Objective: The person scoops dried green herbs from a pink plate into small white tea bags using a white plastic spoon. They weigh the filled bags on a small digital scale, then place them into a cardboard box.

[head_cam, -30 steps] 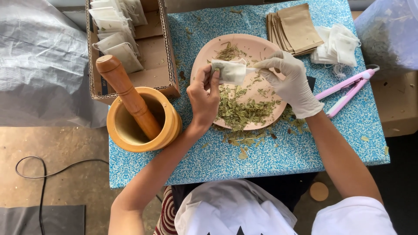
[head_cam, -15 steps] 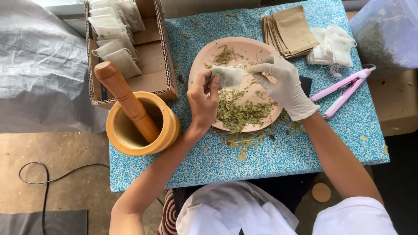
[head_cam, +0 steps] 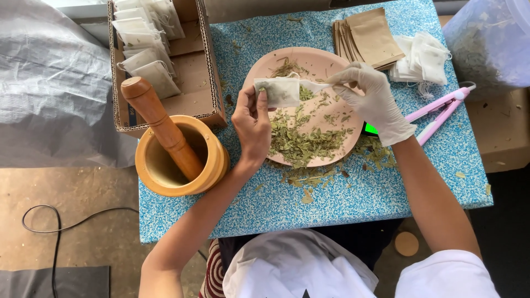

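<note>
A person seated at a small table with a blue speckled top (head_cam: pixel 342 198) is filling a small white tea bag (head_cam: pixel 277 91), held above the pink plate (head_cam: pixel 353 118) near its eleven o'clock edge. The bare left hand (head_cam: pixel 251 124) pinches the bag's left side between thumb and fingers. The right hand (head_cam: pixel 375 99), in a white glove, is closed on a small white spoon-like tool (head_cam: pixel 317 86) whose tip reaches the bag's open end from three o'clock. The hands are apart, joined only through bag and tool. Crushed dried green leaves (head_cam: pixel 301 140) lie heaped at the plate's six o'clock, with crumbs spilled past the rim. At nine o'clock from the plate stands a wooden mortar (head_cam: pixel 212 165) with its pestle (head_cam: pixel 157 124) leaning inside; at ten o'clock a cardboard box (head_cam: pixel 207 99) holds filled bags. Brown paper envelopes (head_cam: pixel 370 36) and empty white bags (head_cam: pixel 422 58) sit at one o'clock, pink tongs (head_cam: pixel 439 110) at three. The filling step appears underway; any further scoop would need the bag mouth kept open and level.
</note>
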